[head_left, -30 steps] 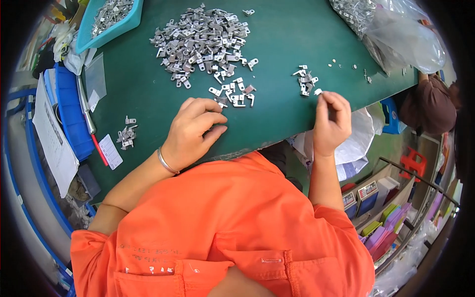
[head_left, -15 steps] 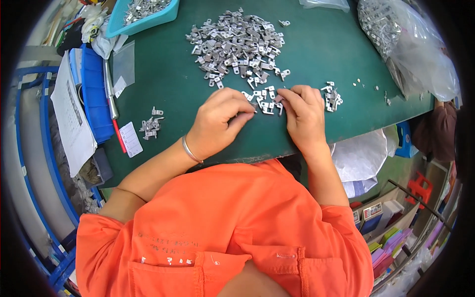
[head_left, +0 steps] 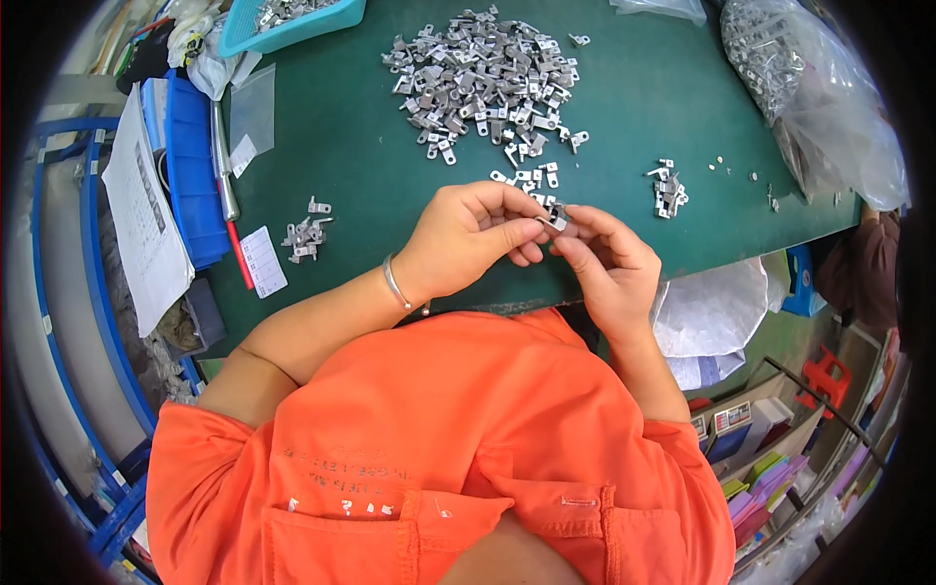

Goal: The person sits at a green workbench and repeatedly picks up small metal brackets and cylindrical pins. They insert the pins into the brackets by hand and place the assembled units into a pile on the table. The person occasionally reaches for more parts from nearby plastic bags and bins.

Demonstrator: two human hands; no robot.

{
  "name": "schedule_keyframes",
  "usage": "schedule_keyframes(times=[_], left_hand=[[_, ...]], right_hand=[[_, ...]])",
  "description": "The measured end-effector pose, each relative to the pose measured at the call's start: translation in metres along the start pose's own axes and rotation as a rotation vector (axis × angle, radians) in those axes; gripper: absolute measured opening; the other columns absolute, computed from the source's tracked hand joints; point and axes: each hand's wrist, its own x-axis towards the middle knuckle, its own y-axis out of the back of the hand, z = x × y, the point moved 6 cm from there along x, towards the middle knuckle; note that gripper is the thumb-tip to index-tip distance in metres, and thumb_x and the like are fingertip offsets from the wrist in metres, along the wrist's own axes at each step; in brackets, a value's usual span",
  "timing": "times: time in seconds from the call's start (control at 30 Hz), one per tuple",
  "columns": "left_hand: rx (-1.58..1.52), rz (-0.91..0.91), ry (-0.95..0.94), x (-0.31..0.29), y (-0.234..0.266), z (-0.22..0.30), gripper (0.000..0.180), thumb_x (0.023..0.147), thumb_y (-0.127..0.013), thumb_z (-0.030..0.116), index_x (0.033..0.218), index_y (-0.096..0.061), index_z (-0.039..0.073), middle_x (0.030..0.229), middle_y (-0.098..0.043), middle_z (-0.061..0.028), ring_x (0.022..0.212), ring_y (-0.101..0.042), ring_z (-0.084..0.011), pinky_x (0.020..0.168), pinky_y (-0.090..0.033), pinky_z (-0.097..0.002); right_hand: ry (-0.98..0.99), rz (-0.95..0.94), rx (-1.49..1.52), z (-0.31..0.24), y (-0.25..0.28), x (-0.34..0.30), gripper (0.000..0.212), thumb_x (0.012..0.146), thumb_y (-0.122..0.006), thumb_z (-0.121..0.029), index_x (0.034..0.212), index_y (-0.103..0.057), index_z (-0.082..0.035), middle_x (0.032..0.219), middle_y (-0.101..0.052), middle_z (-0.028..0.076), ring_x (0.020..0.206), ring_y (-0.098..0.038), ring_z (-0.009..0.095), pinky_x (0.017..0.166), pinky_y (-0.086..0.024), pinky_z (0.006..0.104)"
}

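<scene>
Close together over the near part of the green table (head_left: 409, 312), my two hands meet at a small silver metal bracket (head_left: 555, 223). My left hand (head_left: 478, 229), with a bangle at its wrist, pinches it between thumb and fingers. From the other side, the fingers of my right hand (head_left: 609, 255) close on it too. Just beyond my fingertips lie several loose brackets (head_left: 531, 178). Farther back spreads a large heap of the same brackets (head_left: 483, 83). Two small clusters flank my hands, one at the left (head_left: 306, 237) and one at the right (head_left: 668, 192).
A turquoise basket (head_left: 292, 37) of metal parts stands at the back left. Along the left edge are a blue bin (head_left: 190, 175), papers (head_left: 144, 224), a red-and-silver tool (head_left: 230, 195) and a white card (head_left: 261, 261). Clear plastic bags (head_left: 829, 127) with parts occupy the back right.
My hands have come together from apart, lifting a bracket between them toward me. The view has shifted slightly.
</scene>
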Motion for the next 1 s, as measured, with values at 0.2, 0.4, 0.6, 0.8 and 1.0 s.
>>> schedule_keyframes(times=[0.2,0.4,0.6,0.8,1.0], left_hand=[[0.035,-0.001,-0.030,-0.008,-0.002,0.003,0.015,0.090,-0.062,-0.002,0.104,-0.063,-0.006,0.096,-0.068,-0.0128,0.081,-0.068,-0.0177,0.073,-0.058,-0.0285],[0.046,0.040,-0.154,-0.010,-0.002,0.000,0.012,0.088,-0.064,-0.003,0.099,-0.065,-0.005,0.097,-0.067,-0.0123,0.086,-0.068,-0.0178,0.074,-0.058,-0.0284],[0.775,0.031,-0.687,-0.019,-0.016,0.027,0.014,0.077,-0.069,-0.009,0.088,-0.069,0.000,0.101,-0.067,-0.0116,0.090,-0.067,-0.0205,0.074,-0.056,-0.0274],[0.844,0.087,-0.691,-0.022,-0.017,0.031,0.017,0.074,-0.071,-0.010,0.087,-0.067,0.001,0.101,-0.067,-0.0111,0.091,-0.065,-0.0220,0.075,-0.054,-0.0290],[0.810,0.132,-0.641,-0.023,-0.002,0.028,0.015,0.076,-0.068,-0.011,0.086,-0.067,0.000,0.096,-0.067,-0.0094,0.088,-0.065,-0.0201,0.074,-0.053,-0.0277]], right_hand=[[0.140,-0.042,-0.007,-0.006,-0.001,-0.002,0.018,0.081,-0.069,0.007,0.099,-0.066,0.005,0.095,-0.066,0.012,0.083,-0.065,0.015,0.073,-0.052,0.0243],[-0.054,0.032,0.184,-0.002,-0.005,-0.005,0.016,0.082,-0.068,0.007,0.098,-0.067,0.004,0.098,-0.065,0.012,0.088,-0.065,0.015,0.077,-0.052,0.0237],[0.037,-0.060,-0.007,0.000,-0.005,-0.008,0.019,0.080,-0.071,0.005,0.098,-0.067,0.002,0.095,-0.066,0.009,0.084,-0.065,0.014,0.071,-0.052,0.0237],[0.579,0.232,-0.686,-0.034,0.036,-0.004,0.018,0.076,-0.073,0.004,0.092,-0.068,-0.001,0.090,-0.068,0.012,0.078,-0.066,0.023,0.069,-0.053,0.0295],[0.414,0.487,-0.942,-0.016,0.094,0.013,0.016,0.076,-0.074,-0.001,0.092,-0.070,-0.002,0.091,-0.066,0.011,0.088,-0.060,0.025,0.077,-0.048,0.0352]])
